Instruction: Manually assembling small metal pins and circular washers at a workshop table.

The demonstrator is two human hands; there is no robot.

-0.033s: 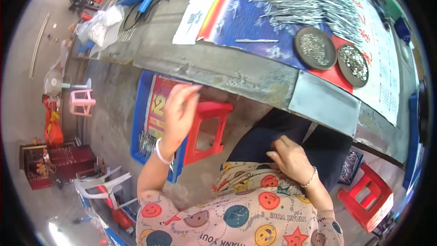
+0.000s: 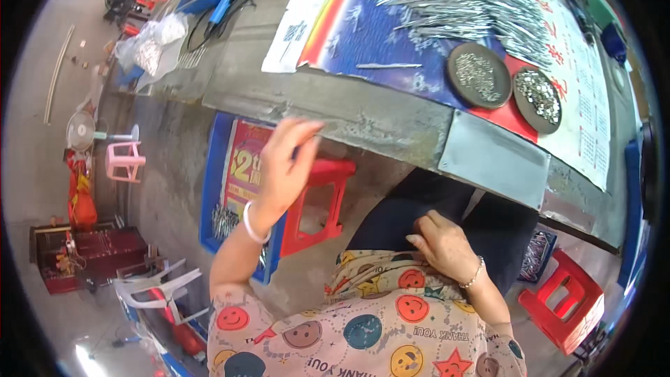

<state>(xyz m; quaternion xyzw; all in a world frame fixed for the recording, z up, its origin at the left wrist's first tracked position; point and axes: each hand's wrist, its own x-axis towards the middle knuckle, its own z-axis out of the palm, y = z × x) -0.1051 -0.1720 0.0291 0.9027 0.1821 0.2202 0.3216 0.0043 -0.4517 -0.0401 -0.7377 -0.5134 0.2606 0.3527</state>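
While left hand hovers, white label tabletop.

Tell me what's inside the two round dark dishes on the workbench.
The left dish holds a heap of tiny silvery metal parts; the right dish holds slightly larger shiny round pieces. The dish bottoms beneath the heaps are covered, and the parts are too small to identify.

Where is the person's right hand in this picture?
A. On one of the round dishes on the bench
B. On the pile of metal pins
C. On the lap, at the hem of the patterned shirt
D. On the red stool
C: the right hand lies on the lap by the shirt hem, below the bench edge.
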